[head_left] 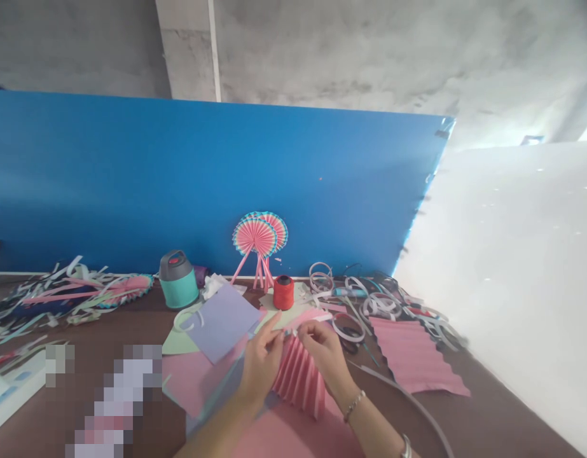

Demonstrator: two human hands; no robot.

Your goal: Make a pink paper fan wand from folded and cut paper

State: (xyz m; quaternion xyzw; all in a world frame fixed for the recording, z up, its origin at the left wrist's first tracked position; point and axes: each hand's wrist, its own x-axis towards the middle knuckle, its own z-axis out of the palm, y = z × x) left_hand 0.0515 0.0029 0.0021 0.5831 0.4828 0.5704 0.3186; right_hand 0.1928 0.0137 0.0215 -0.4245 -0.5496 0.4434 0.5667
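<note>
A pink sheet of paper (300, 378), folded into accordion pleats, hangs between my hands over the coloured papers on the table. My left hand (263, 356) pinches at its upper left end, the index finger pointing up and away. With thumb and fingertips together, my right hand (324, 350) grips near the top right of the same pleats. Something small and whitish shows between the fingertips, too small to name. Just beyond my hands stands a red spool of thread (283, 294).
Pink-and-rainbow paper fans (255, 236) lean against the blue partition (274, 165). A teal lidded container (179, 283) stands left of a lilac sheet (224, 321). Paper strips (381, 305) and another pleated pink sheet (417, 356) lie right. More strips (59, 296) pile up left.
</note>
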